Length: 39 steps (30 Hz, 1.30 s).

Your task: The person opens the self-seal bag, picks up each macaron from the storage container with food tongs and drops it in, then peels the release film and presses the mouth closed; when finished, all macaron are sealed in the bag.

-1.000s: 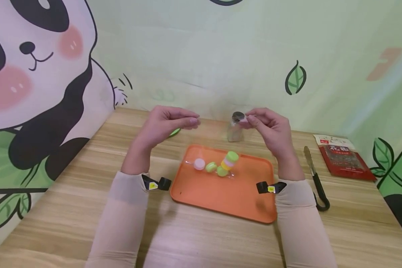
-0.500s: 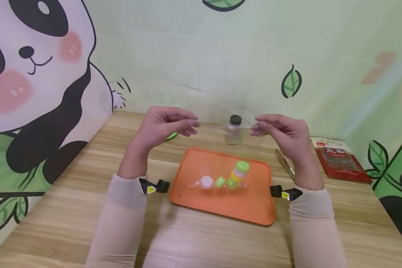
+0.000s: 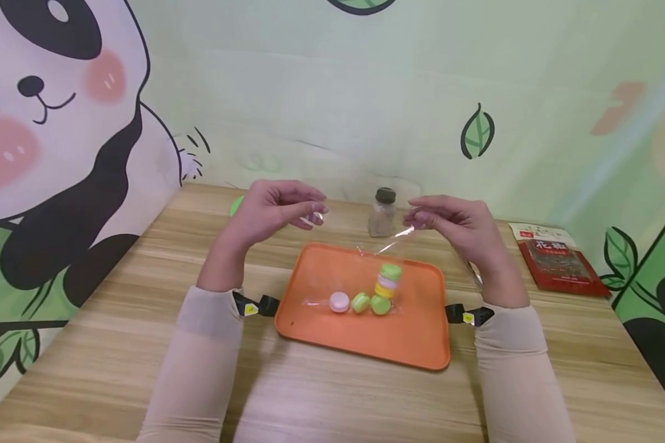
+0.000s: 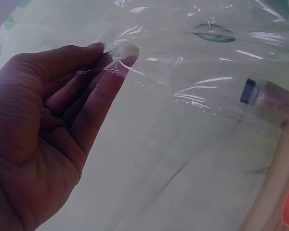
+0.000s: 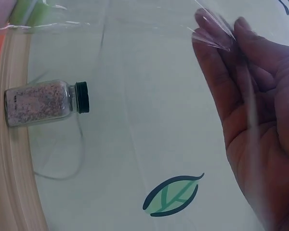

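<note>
Between both hands stretches a sheet of clear plastic film point(image 4: 197, 91), creased and shiny, with a dotted edge in the left wrist view. My left hand point(image 3: 271, 212) pinches one edge between thumb and fingers. Opposite, my right hand point(image 3: 460, 227) pinches another part, its fingertips wrapped in film in the right wrist view. Below and between them, an orange tray point(image 3: 354, 341) holds a pink macaron point(image 3: 339, 302), a tilted green macaron point(image 3: 361, 302), another green macaron point(image 3: 380, 304) and a green, lilac and yellow stack point(image 3: 388, 280). Some clear plastic lies around these macarons.
Behind the tray stands a glass jar point(image 5: 38, 103) with a black lid and pinkish grains. A red pouch point(image 3: 554, 261) lies at the right. Metal tongs point(image 3: 473, 272) are mostly hidden by the right hand. A bright green item point(image 3: 235, 205) shows behind the left hand.
My right hand has moved right, widening the gap and uncovering the jar. The macarons appear nearer the tray's front, and the tongs farther left. My left hand has barely moved.
</note>
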Each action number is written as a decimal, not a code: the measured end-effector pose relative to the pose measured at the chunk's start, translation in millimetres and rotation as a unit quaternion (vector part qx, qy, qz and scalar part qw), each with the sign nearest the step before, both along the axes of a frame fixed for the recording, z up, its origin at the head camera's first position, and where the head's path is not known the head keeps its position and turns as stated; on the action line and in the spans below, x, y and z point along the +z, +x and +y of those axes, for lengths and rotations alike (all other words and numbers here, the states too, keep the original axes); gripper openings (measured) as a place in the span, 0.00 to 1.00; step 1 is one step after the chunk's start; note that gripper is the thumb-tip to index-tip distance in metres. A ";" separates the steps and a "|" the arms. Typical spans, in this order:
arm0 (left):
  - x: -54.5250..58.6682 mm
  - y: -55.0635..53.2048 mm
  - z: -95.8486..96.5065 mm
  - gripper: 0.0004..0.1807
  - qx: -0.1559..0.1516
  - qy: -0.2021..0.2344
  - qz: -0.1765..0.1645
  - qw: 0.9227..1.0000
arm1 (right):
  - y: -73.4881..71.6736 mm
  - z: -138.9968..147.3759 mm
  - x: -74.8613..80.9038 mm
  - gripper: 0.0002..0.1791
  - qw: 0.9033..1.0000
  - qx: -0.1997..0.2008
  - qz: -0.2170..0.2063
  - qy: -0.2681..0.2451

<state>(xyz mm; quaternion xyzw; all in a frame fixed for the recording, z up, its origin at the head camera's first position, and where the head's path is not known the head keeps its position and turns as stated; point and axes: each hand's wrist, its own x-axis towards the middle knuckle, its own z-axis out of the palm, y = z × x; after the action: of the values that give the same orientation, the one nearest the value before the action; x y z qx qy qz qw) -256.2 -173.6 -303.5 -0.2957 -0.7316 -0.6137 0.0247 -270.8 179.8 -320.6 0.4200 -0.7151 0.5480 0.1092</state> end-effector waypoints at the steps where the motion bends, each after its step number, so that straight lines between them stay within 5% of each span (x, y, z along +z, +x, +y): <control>1: -0.2 -0.4 0.1 0.11 0.000 0.001 0.001 1.000 | -0.3 0.6 -0.4 0.18 1.000 -0.004 -0.007 0.010; 12: -0.6 0.1 2.0 0.13 -0.004 0.004 0.024 1.000 | -4.0 1.6 -3.6 0.19 0.999 -0.011 0.026 0.015; 24: -3.3 -0.4 -0.6 0.15 -0.045 0.060 0.044 0.996 | -3.3 -0.1 -0.3 0.13 0.998 0.025 0.019 -0.063; 29: -4.3 -1.0 -4.3 0.14 -0.072 0.080 0.033 0.994 | -1.3 0.9 0.5 0.10 0.995 0.044 0.013 -0.083; 39: -4.3 -3.0 -5.2 0.11 -0.075 0.062 0.011 0.995 | -1.1 2.7 -0.8 0.11 0.996 0.047 0.016 -0.071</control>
<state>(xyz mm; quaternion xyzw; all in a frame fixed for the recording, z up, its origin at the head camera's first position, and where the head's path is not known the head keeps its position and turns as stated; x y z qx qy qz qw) -259.2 -178.8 -307.8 -0.3539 -0.6675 -0.6551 0.0051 -271.9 182.6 -321.4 0.4532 -0.6522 0.5949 0.1238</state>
